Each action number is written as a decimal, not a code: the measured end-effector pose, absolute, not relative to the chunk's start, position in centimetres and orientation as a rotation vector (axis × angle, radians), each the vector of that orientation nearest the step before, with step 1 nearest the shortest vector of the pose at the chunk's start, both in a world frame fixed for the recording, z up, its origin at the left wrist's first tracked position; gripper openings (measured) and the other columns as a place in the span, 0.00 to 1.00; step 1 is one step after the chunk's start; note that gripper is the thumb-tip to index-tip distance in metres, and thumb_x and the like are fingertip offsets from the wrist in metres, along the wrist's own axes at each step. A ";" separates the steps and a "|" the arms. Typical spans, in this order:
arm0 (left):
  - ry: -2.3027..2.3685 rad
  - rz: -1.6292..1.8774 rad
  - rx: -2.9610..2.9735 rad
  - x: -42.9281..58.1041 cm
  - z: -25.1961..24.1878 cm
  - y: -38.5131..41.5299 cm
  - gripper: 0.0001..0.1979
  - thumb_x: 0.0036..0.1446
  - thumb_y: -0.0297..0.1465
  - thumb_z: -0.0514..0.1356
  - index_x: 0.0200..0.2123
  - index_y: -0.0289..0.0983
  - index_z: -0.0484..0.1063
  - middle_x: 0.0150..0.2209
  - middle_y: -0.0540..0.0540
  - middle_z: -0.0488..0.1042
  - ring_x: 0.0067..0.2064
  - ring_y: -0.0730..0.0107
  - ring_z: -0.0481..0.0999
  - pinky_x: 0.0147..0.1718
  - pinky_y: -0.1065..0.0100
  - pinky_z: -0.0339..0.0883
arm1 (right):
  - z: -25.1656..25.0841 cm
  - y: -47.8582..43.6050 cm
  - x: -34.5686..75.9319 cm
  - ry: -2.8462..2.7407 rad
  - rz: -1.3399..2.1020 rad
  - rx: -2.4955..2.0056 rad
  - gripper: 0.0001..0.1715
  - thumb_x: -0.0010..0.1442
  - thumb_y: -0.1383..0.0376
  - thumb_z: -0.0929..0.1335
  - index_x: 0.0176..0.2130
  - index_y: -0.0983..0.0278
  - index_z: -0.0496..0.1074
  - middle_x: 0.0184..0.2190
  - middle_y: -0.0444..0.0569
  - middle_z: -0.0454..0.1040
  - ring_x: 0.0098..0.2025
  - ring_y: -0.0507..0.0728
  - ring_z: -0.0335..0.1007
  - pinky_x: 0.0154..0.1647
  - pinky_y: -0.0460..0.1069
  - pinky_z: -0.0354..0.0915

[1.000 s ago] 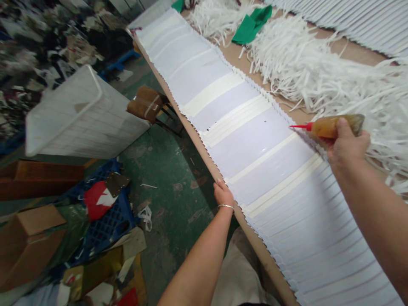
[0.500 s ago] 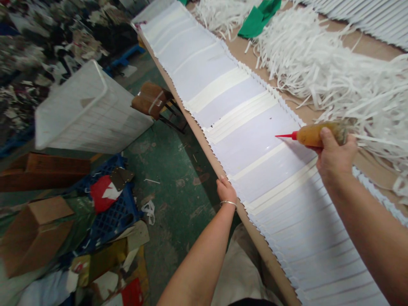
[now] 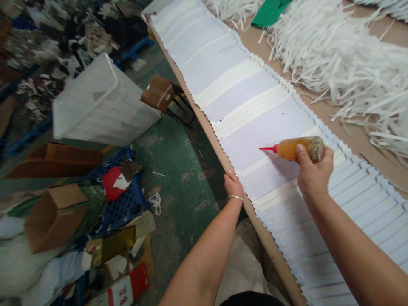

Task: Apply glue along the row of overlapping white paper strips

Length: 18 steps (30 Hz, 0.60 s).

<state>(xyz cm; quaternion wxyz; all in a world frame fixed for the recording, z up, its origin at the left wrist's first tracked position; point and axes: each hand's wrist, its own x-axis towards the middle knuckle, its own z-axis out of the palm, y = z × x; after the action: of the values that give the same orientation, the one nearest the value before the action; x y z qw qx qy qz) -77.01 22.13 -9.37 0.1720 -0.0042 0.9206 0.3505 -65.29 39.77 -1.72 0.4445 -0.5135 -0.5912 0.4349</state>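
My right hand (image 3: 315,172) is wrapped round a squeeze bottle (image 3: 295,148) of amber liquid, probably glue. The bottle lies nearly level, its red nozzle (image 3: 267,148) pointing left above the long row of overlapping white strips (image 3: 248,146). Whether the tip touches the strips I cannot tell. At the near edge of the table (image 3: 216,146), my left hand (image 3: 234,185), with a bracelet at the wrist, is closed on the edge; some of its fingers are hidden. Cream bands cross the white strips, which lie closely stepped toward the lower right.
A heap of thin white strips (image 3: 338,63) and a green piece (image 3: 270,12) lie on the table's far side. To the left stand a white bin (image 3: 127,108), a padded stool (image 3: 159,93), a blue pallet (image 3: 135,191) and an open cardboard box (image 3: 54,221).
My right hand has carried the bottle left and slightly down, across the white strips and away from the strip heap. The view has shifted a little. My left hand stays at the table edge.
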 end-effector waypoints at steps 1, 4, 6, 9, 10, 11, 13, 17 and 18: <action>2.611 0.995 -0.015 -77.0 -9.3 22.1 0.21 0.68 0.42 0.41 0.35 0.37 0.67 0.33 0.38 0.77 0.35 0.61 0.77 0.32 0.66 0.63 | -1.5 39.1 -65.5 -1.479 1.046 -1.299 0.33 0.52 0.49 0.73 0.49 0.62 0.63 0.39 0.45 0.67 0.37 0.55 0.67 0.41 0.56 0.70; 2.617 0.994 -0.009 -77.0 -9.3 22.1 0.21 0.68 0.42 0.42 0.36 0.36 0.68 0.34 0.38 0.77 0.35 0.61 0.77 0.33 0.66 0.63 | -0.6 36.9 -66.3 -1.532 1.023 -1.332 0.34 0.51 0.50 0.74 0.49 0.64 0.65 0.38 0.46 0.68 0.37 0.55 0.67 0.42 0.55 0.68; 2.620 0.994 -0.013 -77.0 -9.4 22.1 0.21 0.68 0.42 0.42 0.36 0.36 0.69 0.34 0.37 0.77 0.36 0.60 0.77 0.33 0.66 0.64 | -0.1 35.5 -66.9 -1.561 1.051 -1.325 0.35 0.50 0.50 0.74 0.50 0.64 0.64 0.39 0.46 0.68 0.39 0.55 0.68 0.43 0.54 0.68; 2.620 0.992 -0.026 -77.0 -9.4 22.1 0.22 0.68 0.42 0.41 0.37 0.35 0.69 0.35 0.36 0.78 0.36 0.60 0.78 0.33 0.65 0.64 | 0.1 33.7 -67.6 -1.602 1.071 -1.307 0.36 0.50 0.50 0.74 0.51 0.63 0.64 0.42 0.47 0.67 0.41 0.56 0.68 0.45 0.54 0.68; 2.620 0.988 -0.030 -77.0 -9.4 22.1 0.23 0.68 0.42 0.41 0.37 0.35 0.69 0.35 0.36 0.78 0.36 0.59 0.78 0.33 0.65 0.64 | 0.0 33.2 -67.8 -1.626 1.070 -1.293 0.36 0.50 0.50 0.74 0.52 0.62 0.63 0.43 0.47 0.67 0.42 0.57 0.68 0.46 0.54 0.68; 2.621 0.982 -0.034 -77.1 -9.4 22.1 0.23 0.68 0.42 0.41 0.37 0.35 0.70 0.35 0.36 0.78 0.36 0.59 0.78 0.33 0.65 0.64 | -0.1 32.7 -67.9 -1.654 1.063 -1.274 0.36 0.50 0.50 0.74 0.52 0.62 0.63 0.43 0.47 0.67 0.44 0.57 0.68 0.47 0.55 0.68; 2.620 0.968 -0.043 -77.1 -9.4 22.1 0.23 0.68 0.43 0.40 0.37 0.35 0.69 0.35 0.35 0.78 0.36 0.58 0.78 0.32 0.65 0.63 | -0.1 32.1 -68.0 -1.726 1.032 -1.214 0.36 0.50 0.51 0.75 0.53 0.61 0.63 0.45 0.48 0.67 0.46 0.58 0.68 0.49 0.56 0.67; 2.613 0.959 -0.028 -77.1 -9.5 22.1 0.22 0.68 0.42 0.41 0.37 0.36 0.68 0.35 0.36 0.78 0.37 0.60 0.78 0.33 0.66 0.63 | 0.9 32.6 -66.7 -1.827 1.002 -0.981 0.37 0.51 0.55 0.75 0.56 0.57 0.62 0.49 0.48 0.69 0.51 0.60 0.69 0.54 0.60 0.66; 2.610 0.962 -0.023 -77.0 -9.5 22.1 0.22 0.68 0.42 0.41 0.37 0.36 0.68 0.35 0.36 0.78 0.36 0.60 0.78 0.33 0.66 0.63 | 1.3 33.2 -66.1 -1.836 0.997 -0.920 0.38 0.50 0.57 0.75 0.57 0.56 0.61 0.51 0.48 0.70 0.52 0.61 0.69 0.55 0.62 0.65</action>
<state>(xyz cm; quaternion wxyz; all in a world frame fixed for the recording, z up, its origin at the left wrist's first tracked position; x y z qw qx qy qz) -77.04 22.07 -9.48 0.1790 -0.0081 0.9232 0.3401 -66.14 33.21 1.28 0.4164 -0.3663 -0.7312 0.3971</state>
